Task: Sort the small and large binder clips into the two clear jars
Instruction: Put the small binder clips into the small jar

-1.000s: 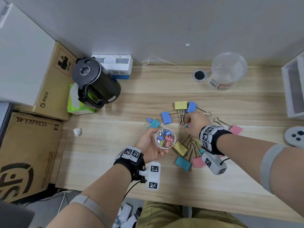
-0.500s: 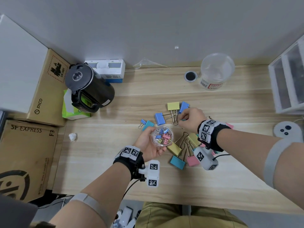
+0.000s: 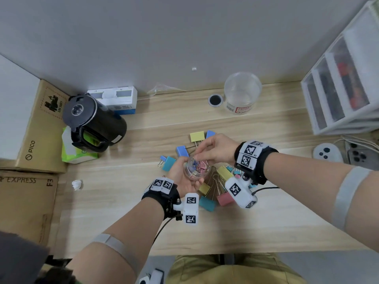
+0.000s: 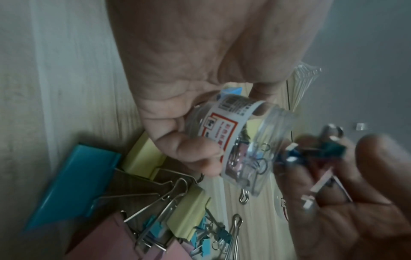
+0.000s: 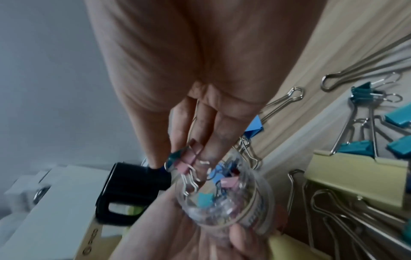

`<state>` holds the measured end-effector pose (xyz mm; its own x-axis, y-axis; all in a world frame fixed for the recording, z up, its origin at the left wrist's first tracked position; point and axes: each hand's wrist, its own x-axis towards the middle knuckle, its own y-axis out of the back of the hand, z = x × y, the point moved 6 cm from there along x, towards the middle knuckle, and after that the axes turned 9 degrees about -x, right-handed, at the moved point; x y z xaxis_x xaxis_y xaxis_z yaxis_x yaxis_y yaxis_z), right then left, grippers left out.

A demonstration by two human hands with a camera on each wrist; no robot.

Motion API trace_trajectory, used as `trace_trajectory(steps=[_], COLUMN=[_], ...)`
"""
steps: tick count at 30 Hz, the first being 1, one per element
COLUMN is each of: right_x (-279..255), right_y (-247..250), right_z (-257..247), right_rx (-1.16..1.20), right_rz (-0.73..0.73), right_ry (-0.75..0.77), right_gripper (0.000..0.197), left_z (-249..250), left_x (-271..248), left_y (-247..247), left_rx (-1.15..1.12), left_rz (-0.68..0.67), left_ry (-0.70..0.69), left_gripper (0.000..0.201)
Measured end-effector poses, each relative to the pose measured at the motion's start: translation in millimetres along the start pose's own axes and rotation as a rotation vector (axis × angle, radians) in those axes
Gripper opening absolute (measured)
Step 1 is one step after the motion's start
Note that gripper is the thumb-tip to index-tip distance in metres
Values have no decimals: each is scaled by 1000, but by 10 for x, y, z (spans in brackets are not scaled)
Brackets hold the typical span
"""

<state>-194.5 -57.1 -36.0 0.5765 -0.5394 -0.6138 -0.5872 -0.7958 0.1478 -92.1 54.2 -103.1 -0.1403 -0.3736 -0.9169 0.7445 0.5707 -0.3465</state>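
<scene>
Left hand (image 3: 183,179) curled round small clear jar (image 3: 196,171), held above tabletop (image 3: 266,222), mouth tilted up. Right hand (image 3: 217,149) at jar mouth, fingertips pinching small binder clips (image 5: 189,158). More small clips inside jar. Large binder clips (image 3: 217,187) scattered around jar. Second, larger clear jar (image 3: 242,93) well beyond it, near wall.
</scene>
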Motion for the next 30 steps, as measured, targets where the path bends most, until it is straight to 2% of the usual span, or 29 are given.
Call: trace_trajectory(steps=[4, 11, 17, 21, 27, 30], right_x=[-102, -271, -353, -388, -373, -302], right_y=[-61, 138, 112, 111, 328, 562], right_z=[14, 65, 130, 103, 129, 285], right_rx=[55, 388, 325, 378, 447, 364], right_rz=[-91, -190, -290, -333, -239, -23], right_ry=[-28, -103, -106, -95, -73, -90], right_gripper=[22, 33, 53, 55, 43, 34], left_z=[-15, -67, -146, -177, -146, -140], left_x=[21, 22, -11, -16, -41, -31], left_y=[-85, -119, -211, -265, -333, -300], left_rx=[-3, -13, 18, 21, 25, 13], left_rz=[16, -26, -72, -89, -118, -123], left_ry=[-6, 2, 12, 17, 20, 10], left_gripper=[56, 51, 53, 57, 53, 57])
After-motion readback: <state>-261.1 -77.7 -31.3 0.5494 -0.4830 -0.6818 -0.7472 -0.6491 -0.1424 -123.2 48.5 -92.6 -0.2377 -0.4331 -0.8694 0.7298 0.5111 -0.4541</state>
